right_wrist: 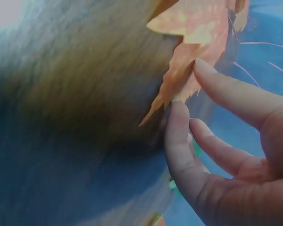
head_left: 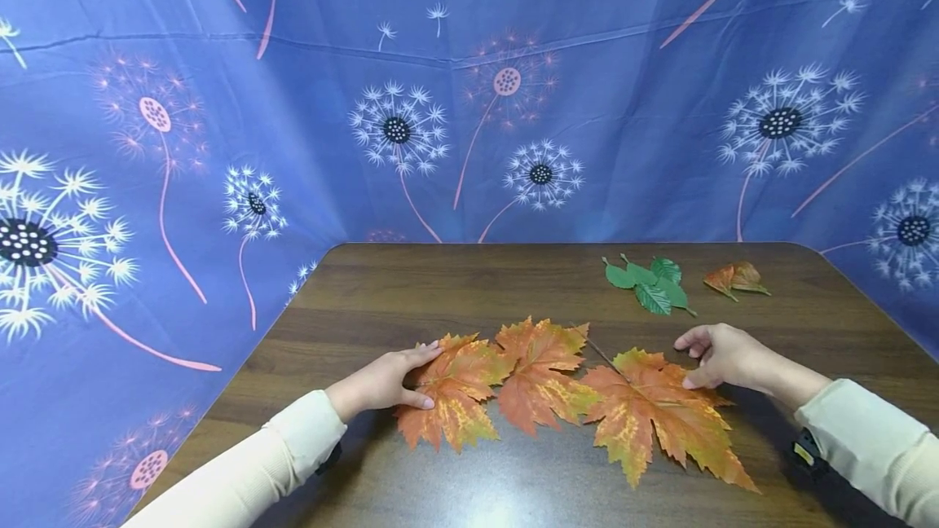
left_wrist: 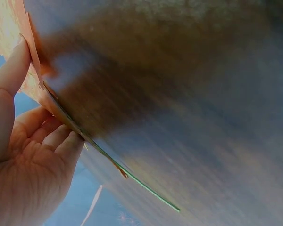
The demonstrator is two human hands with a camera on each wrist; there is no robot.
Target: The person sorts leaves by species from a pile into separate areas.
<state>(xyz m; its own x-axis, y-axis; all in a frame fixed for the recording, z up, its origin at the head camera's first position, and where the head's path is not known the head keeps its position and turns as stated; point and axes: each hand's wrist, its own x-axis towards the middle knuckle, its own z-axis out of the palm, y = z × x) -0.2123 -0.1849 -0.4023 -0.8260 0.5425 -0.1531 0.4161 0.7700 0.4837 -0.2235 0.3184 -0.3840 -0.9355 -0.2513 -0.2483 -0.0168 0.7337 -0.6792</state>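
Note:
Three large orange-and-yellow artificial maple leaves lie in a row: a left leaf [head_left: 458, 398], a middle leaf [head_left: 539, 377] and a right leaf [head_left: 653, 410] with a dark stem pointing up-left. My left hand [head_left: 385, 381] rests on the left leaf's outer side, thumb and fingers spread over it. In the left wrist view that thumb lies on the leaf [left_wrist: 33, 52], and a thin green stem [left_wrist: 146, 186] runs out past the fingertips. Beside the right leaf's upper right edge, my right hand [head_left: 741, 361] has its thumb touching the leaf [right_wrist: 191, 52], the index fingertip close by.
Several small green leaves [head_left: 653, 283] lie at the back right of the brown wooden table [head_left: 440, 283]. Next to them are small orange-brown leaves [head_left: 737, 277]. A blue cloth [head_left: 308, 104] with printed dandelions hangs behind and beside the table.

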